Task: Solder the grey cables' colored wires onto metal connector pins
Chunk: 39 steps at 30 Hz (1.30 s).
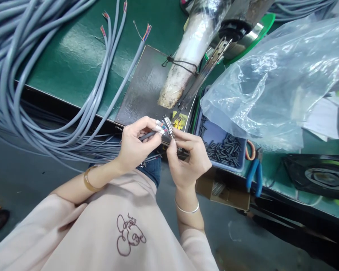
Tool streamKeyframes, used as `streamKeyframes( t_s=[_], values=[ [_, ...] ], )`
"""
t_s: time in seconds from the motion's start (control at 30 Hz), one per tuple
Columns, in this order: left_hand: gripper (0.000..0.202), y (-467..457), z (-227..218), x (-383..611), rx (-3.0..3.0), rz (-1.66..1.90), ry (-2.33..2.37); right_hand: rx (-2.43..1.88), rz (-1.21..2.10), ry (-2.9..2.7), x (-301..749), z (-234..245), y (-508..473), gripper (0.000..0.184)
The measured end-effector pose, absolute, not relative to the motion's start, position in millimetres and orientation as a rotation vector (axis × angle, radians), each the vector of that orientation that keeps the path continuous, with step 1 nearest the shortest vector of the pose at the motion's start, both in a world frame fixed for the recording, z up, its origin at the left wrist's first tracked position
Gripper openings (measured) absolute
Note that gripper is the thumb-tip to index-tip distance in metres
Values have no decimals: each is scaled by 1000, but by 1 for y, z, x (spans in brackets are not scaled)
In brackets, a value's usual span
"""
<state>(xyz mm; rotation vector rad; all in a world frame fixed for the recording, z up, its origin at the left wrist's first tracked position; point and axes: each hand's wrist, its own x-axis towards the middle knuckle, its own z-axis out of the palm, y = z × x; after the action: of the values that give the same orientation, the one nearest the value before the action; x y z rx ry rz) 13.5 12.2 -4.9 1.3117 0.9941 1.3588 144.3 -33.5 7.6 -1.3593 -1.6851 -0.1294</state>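
My left hand (139, 141) is closed on a grey cable (147, 135), with white coverings on its thumb and fingertip. Small coloured wires run from the cable's end to a metal multi-pin connector (168, 127). The connector is pinched at its near end by my right hand (188, 156), thumb against fingers. Both hands are close together at the front edge of a dark metal plate (141, 90). Just beyond the connector are a small yellow piece (178, 121) and the tip of a soldering iron (196, 82), clamped beside a wrapped white tube (183, 56).
Grey cables (31, 49) with stripped ends loop over the green bench (70, 49) at left. To the right stand a blue bin (240, 162) of short black tubes, blue-handled pliers (254, 173) and a clear plastic bag (271, 82). A cardboard box (228, 197) lies below the bench edge.
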Motion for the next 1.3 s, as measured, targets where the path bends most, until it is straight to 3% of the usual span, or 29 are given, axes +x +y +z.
streamKeyframes(
  t_s=[0.47,0.93,1.3],
  values=[
    [9,23,0,19,1373,1430,1011,-1309,-75,-1634,149,6,-21,18],
    [11,22,7,14,1344,1281,1035,-1373,-261,-1758,150,7,-27,18],
    [7,20,7,9,1337,1295,974,-1363,-70,-1630,148,8,-26,17]
  ],
)
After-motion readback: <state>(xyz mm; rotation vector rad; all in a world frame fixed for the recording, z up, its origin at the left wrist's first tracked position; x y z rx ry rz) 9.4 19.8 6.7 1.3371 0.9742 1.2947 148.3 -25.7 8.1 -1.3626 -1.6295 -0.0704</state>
